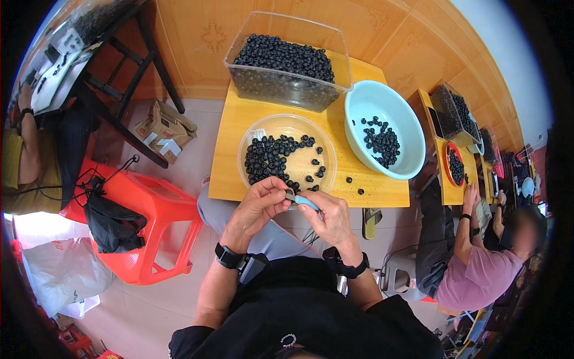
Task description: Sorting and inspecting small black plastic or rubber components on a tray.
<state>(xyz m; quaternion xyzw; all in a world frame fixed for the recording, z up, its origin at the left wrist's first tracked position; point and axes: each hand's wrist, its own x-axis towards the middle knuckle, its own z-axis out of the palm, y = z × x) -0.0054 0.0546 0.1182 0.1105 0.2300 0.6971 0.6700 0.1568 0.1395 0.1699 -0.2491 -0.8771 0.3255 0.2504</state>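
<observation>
I see a smooth yellow surface (353, 194) carrying a boxy clear-plastic bin (342, 69) of round black pieces (281, 57); the pale-blue basin (403, 128) to its right and shallow tray (302, 160) before it hold more. Well before the bin, my right hand (329, 218) grips a knife (307, 202); my left hand (260, 209) pinches a small dark piece (287, 192).

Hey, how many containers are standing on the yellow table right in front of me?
3: a clear rectangular bin at the back, a round shallow tray nearer you, and a light-blue basin on the right. None seems hidden.
</observation>
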